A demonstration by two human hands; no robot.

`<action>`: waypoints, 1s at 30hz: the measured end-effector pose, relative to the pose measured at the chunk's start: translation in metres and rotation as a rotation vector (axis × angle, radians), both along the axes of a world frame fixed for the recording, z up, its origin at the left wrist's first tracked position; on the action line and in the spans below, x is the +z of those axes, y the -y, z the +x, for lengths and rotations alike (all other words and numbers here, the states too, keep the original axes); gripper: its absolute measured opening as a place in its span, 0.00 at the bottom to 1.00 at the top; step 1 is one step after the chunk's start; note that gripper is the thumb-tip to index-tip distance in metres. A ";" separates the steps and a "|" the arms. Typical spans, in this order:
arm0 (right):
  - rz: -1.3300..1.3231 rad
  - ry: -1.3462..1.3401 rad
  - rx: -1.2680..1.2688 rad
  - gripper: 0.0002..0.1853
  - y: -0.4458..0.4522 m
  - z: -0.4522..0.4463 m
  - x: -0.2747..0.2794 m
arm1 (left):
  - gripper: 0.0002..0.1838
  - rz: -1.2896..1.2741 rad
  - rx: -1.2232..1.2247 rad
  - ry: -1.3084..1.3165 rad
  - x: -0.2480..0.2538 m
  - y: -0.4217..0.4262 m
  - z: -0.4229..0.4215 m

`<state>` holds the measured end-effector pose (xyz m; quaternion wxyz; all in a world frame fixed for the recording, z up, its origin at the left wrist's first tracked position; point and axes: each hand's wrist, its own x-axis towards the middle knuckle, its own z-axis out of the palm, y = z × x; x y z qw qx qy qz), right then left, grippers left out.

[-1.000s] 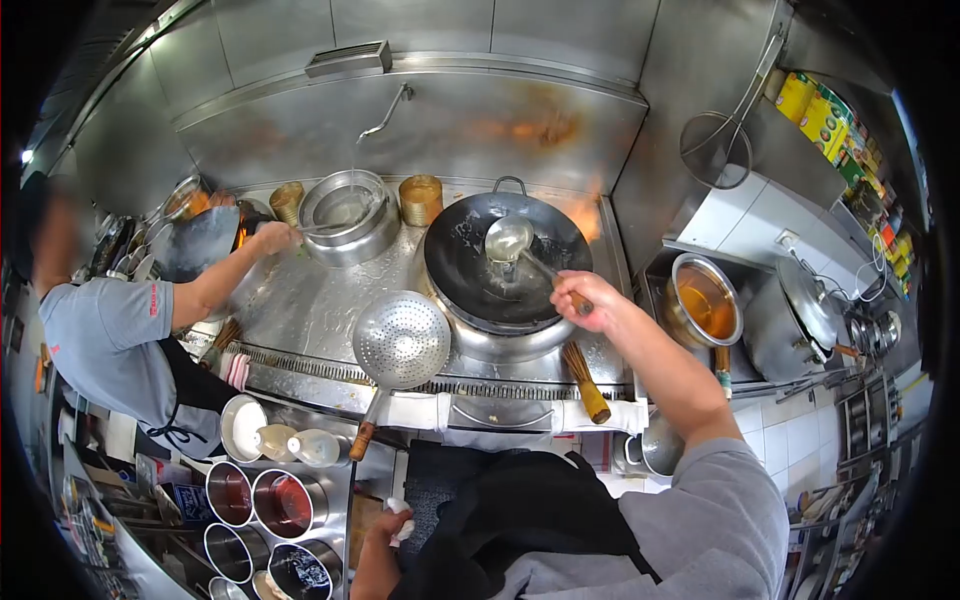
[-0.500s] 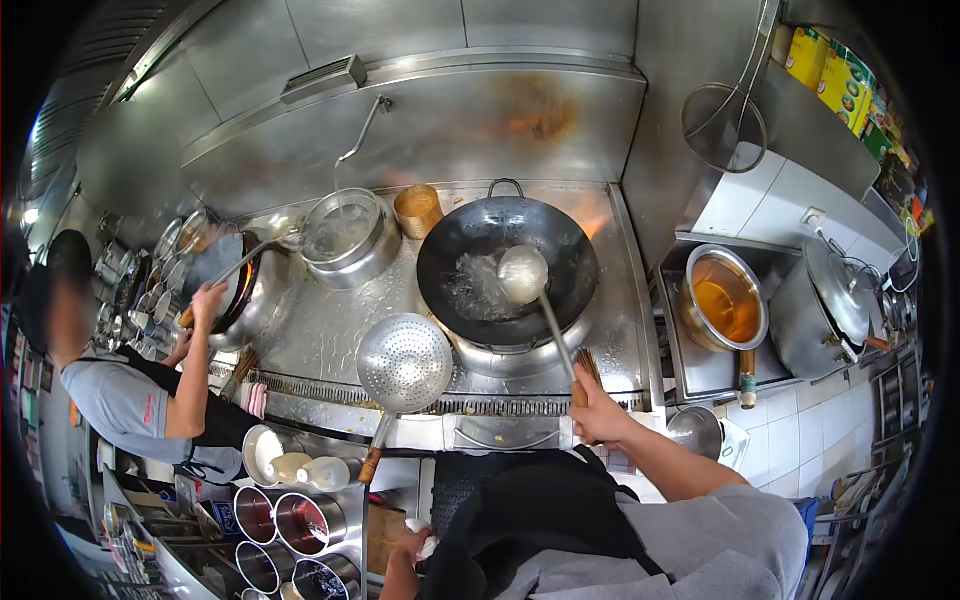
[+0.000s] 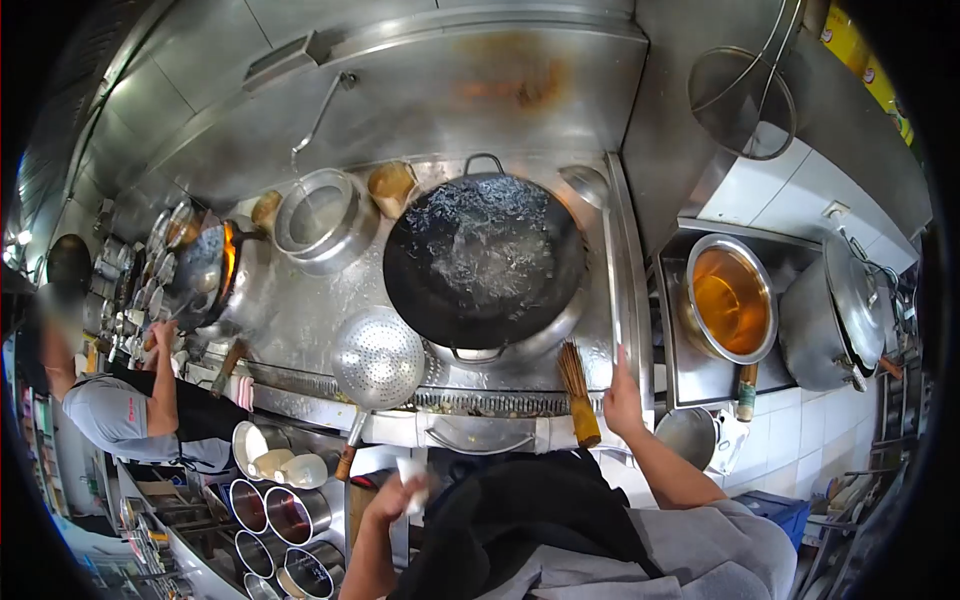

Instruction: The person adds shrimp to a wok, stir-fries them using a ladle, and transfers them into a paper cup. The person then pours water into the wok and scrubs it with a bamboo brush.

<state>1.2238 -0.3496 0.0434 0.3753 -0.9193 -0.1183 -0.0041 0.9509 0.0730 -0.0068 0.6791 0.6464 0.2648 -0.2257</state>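
Note:
My right hand (image 3: 624,402) is closed around the handle end of a ladle (image 3: 586,185), whose bowl lies at the stove's right edge beyond the wok. A bunched white cloth (image 3: 413,484) is gripped in my left hand (image 3: 391,500), low in front of the counter. Clear liquid bubbles in the black wok (image 3: 415,285), which sits on the burner ahead of me. Beside my right hand rests a bamboo wok brush (image 3: 577,398). A perforated skimmer (image 3: 378,358) lies left of the wok, its wooden handle over the counter edge.
Behind the skimmer stand a metal pot with a strainer (image 3: 318,222) and a tan container (image 3: 391,187). At right are a pot of amber liquid (image 3: 733,302) and a lidded stockpot (image 3: 818,335). A co-worker (image 3: 120,415) handles a flaming wok (image 3: 205,270) at left.
The ladle has left the wok for the stove's right edge, my right hand moving with it. My left hand has risen with the cloth. The view has shifted slightly.

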 end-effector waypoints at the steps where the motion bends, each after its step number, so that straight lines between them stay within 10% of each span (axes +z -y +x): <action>1: -0.015 -0.024 -0.028 0.48 0.020 -0.019 -0.011 | 0.25 -0.004 0.112 0.063 0.023 0.012 0.024; 4: -0.125 0.001 -0.069 0.46 0.053 -0.074 -0.031 | 0.25 0.265 0.217 0.211 0.072 0.042 0.102; 6: -0.316 -0.205 -0.142 0.47 0.059 -0.111 -0.051 | 0.29 -0.342 0.547 0.086 0.059 0.052 0.150; 14: -0.621 -0.557 -0.149 0.47 0.042 -0.151 -0.053 | 0.24 -0.418 0.492 0.048 0.059 0.092 0.259; 17: -0.473 -0.480 -0.237 0.38 0.018 -0.099 -0.010 | 0.10 -0.343 0.511 0.122 0.064 0.100 0.266; 25: -0.690 -0.725 -0.003 0.49 -0.042 -0.046 -0.053 | 0.14 0.221 0.497 0.374 0.057 -0.029 0.275; 30: 1.041 -1.229 -0.280 0.35 0.029 -0.058 -0.047 | 0.17 0.428 0.413 0.460 0.059 -0.091 0.305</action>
